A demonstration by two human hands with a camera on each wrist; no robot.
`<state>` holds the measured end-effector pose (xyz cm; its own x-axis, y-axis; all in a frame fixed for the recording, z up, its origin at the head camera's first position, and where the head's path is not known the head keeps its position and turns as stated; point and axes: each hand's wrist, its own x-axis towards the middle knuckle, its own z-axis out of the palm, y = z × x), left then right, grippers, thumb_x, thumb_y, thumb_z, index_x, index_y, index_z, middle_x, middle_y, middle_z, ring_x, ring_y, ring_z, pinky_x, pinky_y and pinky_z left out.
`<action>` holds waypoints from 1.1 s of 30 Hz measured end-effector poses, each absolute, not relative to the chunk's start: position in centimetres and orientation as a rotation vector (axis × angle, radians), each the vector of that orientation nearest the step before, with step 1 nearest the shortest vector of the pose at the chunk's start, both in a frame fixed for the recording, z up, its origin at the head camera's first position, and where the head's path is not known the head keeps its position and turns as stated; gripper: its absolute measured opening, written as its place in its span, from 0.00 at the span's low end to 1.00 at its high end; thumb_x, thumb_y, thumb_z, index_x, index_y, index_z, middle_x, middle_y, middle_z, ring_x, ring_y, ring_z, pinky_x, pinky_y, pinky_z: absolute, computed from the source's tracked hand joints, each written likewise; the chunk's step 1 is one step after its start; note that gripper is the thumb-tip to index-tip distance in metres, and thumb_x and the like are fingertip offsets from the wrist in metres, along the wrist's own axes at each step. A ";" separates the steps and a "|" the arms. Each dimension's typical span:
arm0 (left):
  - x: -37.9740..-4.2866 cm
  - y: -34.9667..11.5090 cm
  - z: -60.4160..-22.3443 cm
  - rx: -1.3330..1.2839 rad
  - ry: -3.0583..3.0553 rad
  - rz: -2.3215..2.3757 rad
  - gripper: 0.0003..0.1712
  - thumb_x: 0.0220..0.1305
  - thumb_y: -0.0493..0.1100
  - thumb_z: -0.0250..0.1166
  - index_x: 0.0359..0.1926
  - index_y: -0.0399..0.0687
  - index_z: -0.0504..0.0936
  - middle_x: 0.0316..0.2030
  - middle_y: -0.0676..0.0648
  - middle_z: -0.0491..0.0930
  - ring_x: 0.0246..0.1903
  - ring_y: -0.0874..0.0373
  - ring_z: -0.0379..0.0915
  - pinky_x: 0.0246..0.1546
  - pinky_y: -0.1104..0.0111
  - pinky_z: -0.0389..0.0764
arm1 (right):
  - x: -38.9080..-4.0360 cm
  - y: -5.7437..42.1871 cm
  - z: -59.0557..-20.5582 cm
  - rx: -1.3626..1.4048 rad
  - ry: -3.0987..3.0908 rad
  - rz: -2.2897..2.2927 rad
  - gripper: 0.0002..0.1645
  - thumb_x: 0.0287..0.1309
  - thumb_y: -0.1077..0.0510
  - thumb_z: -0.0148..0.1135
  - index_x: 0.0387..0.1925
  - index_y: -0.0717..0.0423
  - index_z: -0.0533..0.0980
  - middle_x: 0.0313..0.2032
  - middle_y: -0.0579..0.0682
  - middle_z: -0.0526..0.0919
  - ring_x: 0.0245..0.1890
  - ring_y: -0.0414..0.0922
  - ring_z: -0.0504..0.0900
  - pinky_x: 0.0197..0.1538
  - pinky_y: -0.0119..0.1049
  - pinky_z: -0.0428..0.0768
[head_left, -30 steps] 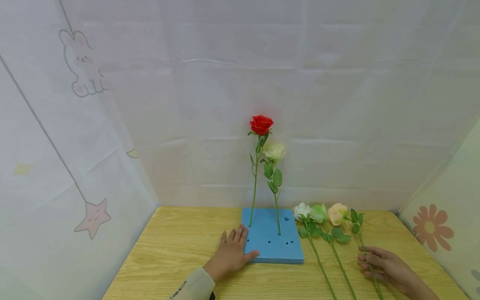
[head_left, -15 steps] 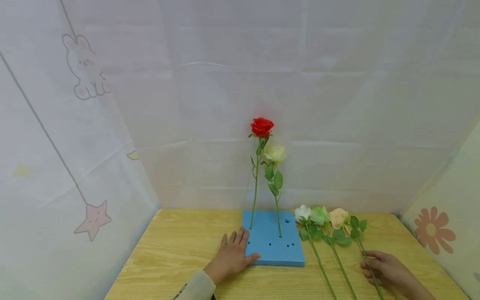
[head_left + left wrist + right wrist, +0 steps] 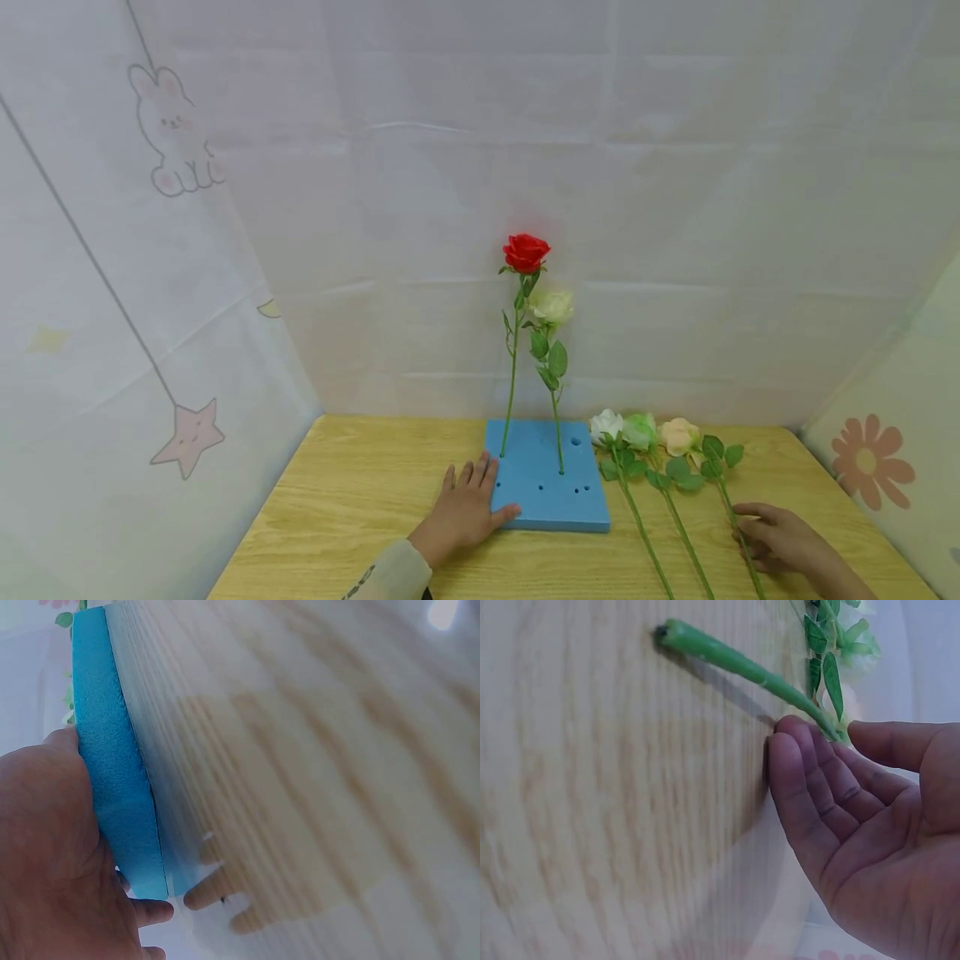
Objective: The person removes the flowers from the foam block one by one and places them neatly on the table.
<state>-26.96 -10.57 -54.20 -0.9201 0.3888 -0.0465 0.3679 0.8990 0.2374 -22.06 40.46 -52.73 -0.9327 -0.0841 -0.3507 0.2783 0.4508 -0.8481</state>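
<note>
My left hand (image 3: 463,508) lies with its fingers spread along the left edge of a blue foam board (image 3: 551,507), the thumb over its front corner. A red rose (image 3: 526,252) and a pale cream rose (image 3: 552,307) stand upright in holes of the board. At the right, my right hand (image 3: 789,542) pinches the stem of a peach rose (image 3: 679,436) that lies on the table. In the right wrist view the green stem (image 3: 735,664) passes between thumb and curled fingers, its cut end pointing away. The left wrist view shows the board's side (image 3: 112,750) against my palm.
A white rose (image 3: 606,425) and a green rose (image 3: 640,431) lie side by side between the board and the peach rose, stems toward me. Several small holes dot the board. The wooden table (image 3: 345,483) ends at a pale cloth backdrop (image 3: 420,208).
My right hand's fingers have drawn in around the peach rose's stem, and its leaves have shifted slightly right. The left hand stays on the board.
</note>
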 end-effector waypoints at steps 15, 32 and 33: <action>-26.9 -10.7 -54.1 0.588 2.952 0.348 0.57 0.67 0.81 0.40 0.82 0.49 0.47 0.81 0.45 0.42 0.77 0.40 0.48 0.73 0.38 0.46 | -22.2 39.1 -49.6 0.009 2.495 -1.338 0.37 0.77 0.52 0.53 0.69 0.80 0.59 0.53 0.67 0.81 0.45 0.54 0.85 0.46 0.50 0.85; -27.0 -10.7 -54.1 0.596 2.954 0.352 0.56 0.68 0.80 0.41 0.82 0.49 0.46 0.81 0.44 0.42 0.77 0.40 0.48 0.73 0.37 0.46 | -22.1 33.9 -47.5 -0.040 2.555 -1.466 0.37 0.74 0.48 0.57 0.70 0.72 0.65 0.52 0.62 0.82 0.48 0.55 0.85 0.48 0.48 0.85; -27.0 -10.7 -54.1 0.595 2.955 0.351 0.56 0.68 0.80 0.40 0.82 0.49 0.46 0.81 0.44 0.42 0.77 0.40 0.48 0.73 0.37 0.46 | -22.1 33.7 -47.5 -0.050 2.560 -1.473 0.36 0.74 0.49 0.58 0.70 0.72 0.65 0.52 0.61 0.83 0.48 0.55 0.85 0.48 0.47 0.85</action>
